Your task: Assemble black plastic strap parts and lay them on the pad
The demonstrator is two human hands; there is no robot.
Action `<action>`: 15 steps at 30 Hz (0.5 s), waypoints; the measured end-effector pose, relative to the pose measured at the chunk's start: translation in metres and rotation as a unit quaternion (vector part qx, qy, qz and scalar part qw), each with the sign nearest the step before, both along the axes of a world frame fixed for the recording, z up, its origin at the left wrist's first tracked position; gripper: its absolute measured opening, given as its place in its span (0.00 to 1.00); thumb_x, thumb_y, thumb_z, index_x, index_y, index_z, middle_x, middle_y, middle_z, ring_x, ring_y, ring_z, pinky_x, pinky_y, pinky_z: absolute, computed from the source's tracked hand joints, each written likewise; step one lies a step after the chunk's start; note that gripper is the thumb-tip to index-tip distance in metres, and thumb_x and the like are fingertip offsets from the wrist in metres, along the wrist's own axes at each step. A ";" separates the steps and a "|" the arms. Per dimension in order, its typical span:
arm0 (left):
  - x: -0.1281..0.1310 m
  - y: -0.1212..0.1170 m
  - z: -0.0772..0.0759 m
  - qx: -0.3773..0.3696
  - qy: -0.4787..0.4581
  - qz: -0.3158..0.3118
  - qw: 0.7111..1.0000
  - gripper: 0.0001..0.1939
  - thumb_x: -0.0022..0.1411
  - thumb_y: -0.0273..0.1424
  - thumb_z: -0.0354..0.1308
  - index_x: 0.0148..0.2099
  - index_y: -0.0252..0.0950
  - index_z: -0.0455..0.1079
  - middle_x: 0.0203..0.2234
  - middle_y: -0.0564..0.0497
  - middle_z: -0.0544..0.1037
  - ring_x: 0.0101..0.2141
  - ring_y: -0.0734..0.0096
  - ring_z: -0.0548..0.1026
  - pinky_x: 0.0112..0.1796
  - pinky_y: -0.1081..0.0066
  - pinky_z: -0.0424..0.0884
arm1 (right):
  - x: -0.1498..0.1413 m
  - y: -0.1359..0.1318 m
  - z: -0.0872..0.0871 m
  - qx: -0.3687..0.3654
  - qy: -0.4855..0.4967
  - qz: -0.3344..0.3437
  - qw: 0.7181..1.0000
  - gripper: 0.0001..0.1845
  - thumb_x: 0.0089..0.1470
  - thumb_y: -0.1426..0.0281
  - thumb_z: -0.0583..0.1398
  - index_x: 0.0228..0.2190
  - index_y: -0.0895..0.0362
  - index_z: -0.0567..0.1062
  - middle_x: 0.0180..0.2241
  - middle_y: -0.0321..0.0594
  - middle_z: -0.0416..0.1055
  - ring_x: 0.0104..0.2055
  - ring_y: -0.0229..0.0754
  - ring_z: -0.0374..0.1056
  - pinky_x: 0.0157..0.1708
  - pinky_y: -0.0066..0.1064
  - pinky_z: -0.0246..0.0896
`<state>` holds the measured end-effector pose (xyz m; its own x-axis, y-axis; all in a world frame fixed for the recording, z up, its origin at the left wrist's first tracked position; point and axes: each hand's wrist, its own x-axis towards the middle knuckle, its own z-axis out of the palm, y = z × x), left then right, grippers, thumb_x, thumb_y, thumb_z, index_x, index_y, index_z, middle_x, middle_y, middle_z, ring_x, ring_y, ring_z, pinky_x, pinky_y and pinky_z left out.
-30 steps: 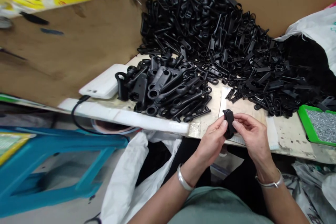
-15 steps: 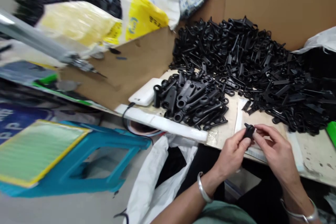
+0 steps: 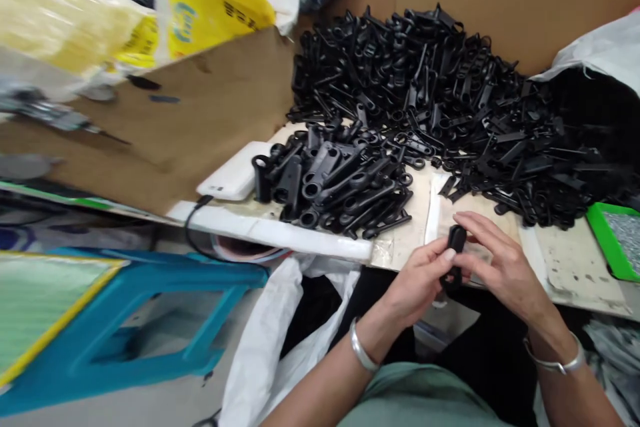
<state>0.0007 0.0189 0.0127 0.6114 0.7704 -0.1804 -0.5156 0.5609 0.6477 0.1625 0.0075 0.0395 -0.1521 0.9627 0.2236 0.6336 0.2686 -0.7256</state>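
Observation:
Both hands meet at the table's front edge over a small black plastic part [image 3: 455, 243]. My left hand [image 3: 419, 277] pinches it from below with thumb and fingers. My right hand [image 3: 497, 265] holds its other side, fingers curled around it. Just beyond lies a stack of longer black lever-shaped parts [image 3: 340, 183]. A large heap of thin black plastic parts [image 3: 440, 93] fills the back of the table.
A white phone [image 3: 234, 177] with a black cable lies at the table's left end. A green tray of small metal bits [image 3: 617, 237] sits at right. A blue stool [image 3: 140, 320] and a white sack [image 3: 280, 340] stand below. Cardboard walls surround the heap.
The view has swung left and back again. The black part has been turned between my fingers and now stands more upright; both hands still hold it.

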 end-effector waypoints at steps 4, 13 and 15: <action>0.001 0.004 0.002 -0.024 0.006 0.012 1.000 0.14 0.56 0.37 0.65 0.41 0.31 0.76 0.34 0.45 0.76 0.32 0.71 0.71 0.33 0.73 0.65 | 0.002 -0.011 -0.007 0.039 -0.089 0.061 0.993 0.47 0.49 0.69 0.68 0.66 0.49 0.53 0.65 0.47 0.56 0.66 0.53 0.55 0.62 0.47 0.58; 0.003 0.004 -0.002 0.002 0.008 0.008 1.000 0.14 0.57 0.38 0.64 0.41 0.31 0.76 0.33 0.45 0.75 0.34 0.68 0.70 0.36 0.71 0.64 | 0.002 -0.013 -0.012 0.062 -0.149 0.064 0.985 0.48 0.53 0.74 0.64 0.67 0.49 0.45 0.59 0.51 0.65 0.58 0.52 0.67 0.54 0.46 0.69; 0.003 0.004 -0.004 0.007 0.005 0.006 1.000 0.15 0.58 0.37 0.64 0.42 0.31 0.76 0.33 0.45 0.75 0.35 0.68 0.70 0.38 0.71 0.64 | 0.002 -0.013 -0.013 0.076 -0.170 0.072 0.980 0.48 0.53 0.75 0.63 0.67 0.52 0.45 0.59 0.54 0.66 0.58 0.54 0.67 0.53 0.47 0.69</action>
<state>0.0039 0.0228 0.0086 0.6011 0.7797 -0.1752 -0.5156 0.5459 0.6604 0.1646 -0.0052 0.0268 -0.3751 0.8848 0.2765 0.7785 0.4626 -0.4243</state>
